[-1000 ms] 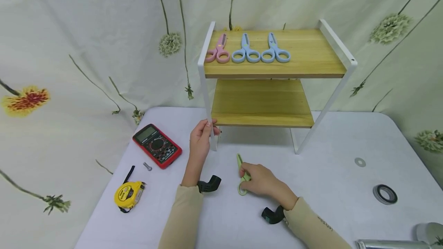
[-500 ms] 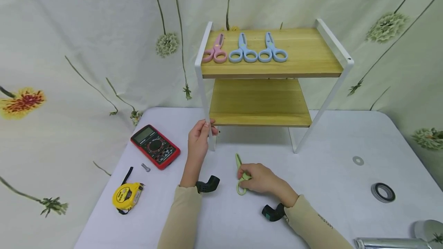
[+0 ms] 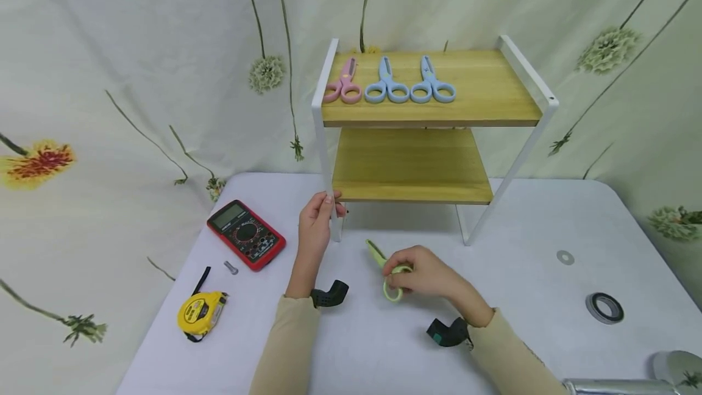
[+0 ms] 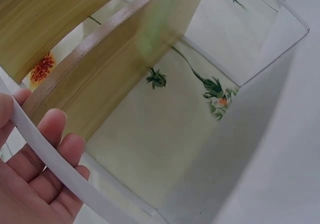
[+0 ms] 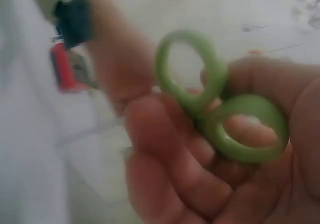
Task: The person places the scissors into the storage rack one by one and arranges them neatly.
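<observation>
My left hand (image 3: 315,224) grips the white front leg (image 4: 55,166) of a two-tier wooden shelf (image 3: 510,87), at the height of its lower board. Green scissors (image 3: 377,253) are pinched by the handles in my right hand (image 3: 419,270), over the table in front of the shelf, blades pointing away to the left. Both green finger loops (image 5: 250,156) show in the right wrist view, which is blurred. On the upper board lie pink scissors (image 3: 345,83) at the left, then blue scissors (image 3: 386,82) and a second pair of blue scissors (image 3: 432,81), side by side.
Left on the white table are a red multimeter (image 3: 247,234), a small bolt (image 3: 231,267) and a yellow tape measure (image 3: 201,313). At the right lie a washer (image 3: 565,252), a roll of black tape (image 3: 591,309) and a silver cylinder (image 3: 620,387) at the front edge.
The green scissors have risen from the table in my right hand and turned, their tips swinging left. My left hand keeps its hold on the shelf leg.
</observation>
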